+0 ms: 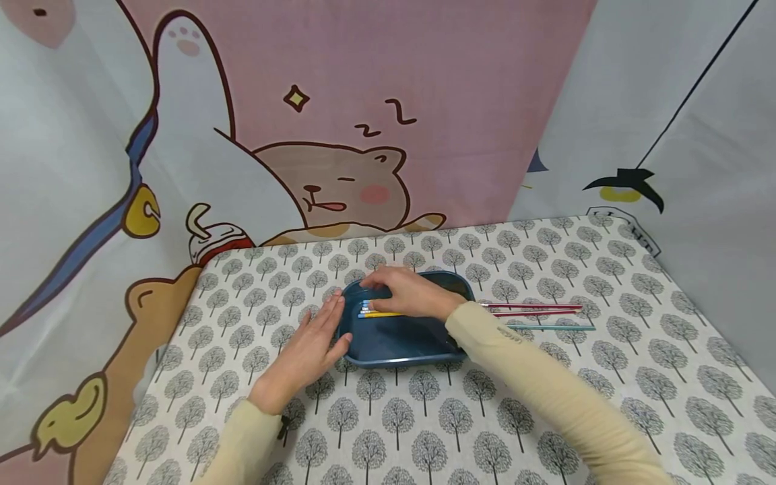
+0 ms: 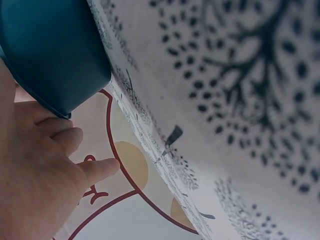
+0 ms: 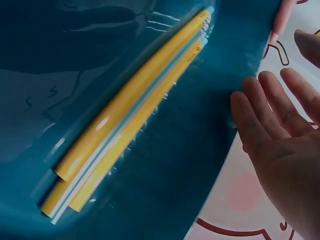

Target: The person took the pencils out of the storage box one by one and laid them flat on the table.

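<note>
Loosely, the right hand [image 1: 409, 292] hangs empty over a tray [image 1: 397, 342]; the left hand [image 1: 310, 347], outstretched, touches it.

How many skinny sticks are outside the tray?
3 visible: two red sticks close together and one teal stick, all on the cloth right of the tray. The right sleeve may hide more.

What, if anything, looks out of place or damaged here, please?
Nothing looks spilled or damaged. Slightly odd, perhaps: the red sticks and teal stick lie outside the blue tray, on the cloth to its right, while yellow pencils lie inside.
</note>
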A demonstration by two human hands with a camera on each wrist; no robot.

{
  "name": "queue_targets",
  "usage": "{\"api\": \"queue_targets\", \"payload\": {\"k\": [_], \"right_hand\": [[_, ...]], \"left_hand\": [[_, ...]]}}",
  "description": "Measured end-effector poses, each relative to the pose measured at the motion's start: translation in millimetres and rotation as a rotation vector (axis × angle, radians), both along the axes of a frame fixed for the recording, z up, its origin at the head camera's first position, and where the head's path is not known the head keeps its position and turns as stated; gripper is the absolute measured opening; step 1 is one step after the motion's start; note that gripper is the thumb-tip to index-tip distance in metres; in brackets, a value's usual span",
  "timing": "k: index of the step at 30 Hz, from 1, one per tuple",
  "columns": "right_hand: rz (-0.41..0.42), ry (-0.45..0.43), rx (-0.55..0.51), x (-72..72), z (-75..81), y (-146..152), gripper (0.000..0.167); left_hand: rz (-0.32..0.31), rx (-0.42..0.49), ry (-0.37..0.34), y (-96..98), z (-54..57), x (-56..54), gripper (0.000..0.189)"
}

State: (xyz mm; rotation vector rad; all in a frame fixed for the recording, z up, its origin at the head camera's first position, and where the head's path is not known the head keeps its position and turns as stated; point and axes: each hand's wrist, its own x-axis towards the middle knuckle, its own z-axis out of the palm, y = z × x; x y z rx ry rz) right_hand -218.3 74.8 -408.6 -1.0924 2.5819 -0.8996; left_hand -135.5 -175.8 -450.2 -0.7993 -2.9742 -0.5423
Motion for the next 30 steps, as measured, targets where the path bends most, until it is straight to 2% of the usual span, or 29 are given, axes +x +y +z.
{"api": "queue_targets", "payload": {"k": [5, 14, 30], "right_hand": [[0.009, -0.056, 0.009, -0.6, -6.5, 0.0, 0.047], [0.018, -0.105, 0.052, 0.9, -16.4, -2.1, 0.048], [-0.002, -0.147, 0.072, 0.3, -28.7, 1.1, 0.033]], "left_hand": [[0.003, 0.008, 0.009, 0.8, 1.5, 0.3, 0.071], [-0.002, 0.007, 0.027, 0.4, -2.2, -1.0, 0.072], [-0.006, 0.021, 0.021, 0.0, -2.2, -0.2, 0.072]]}}
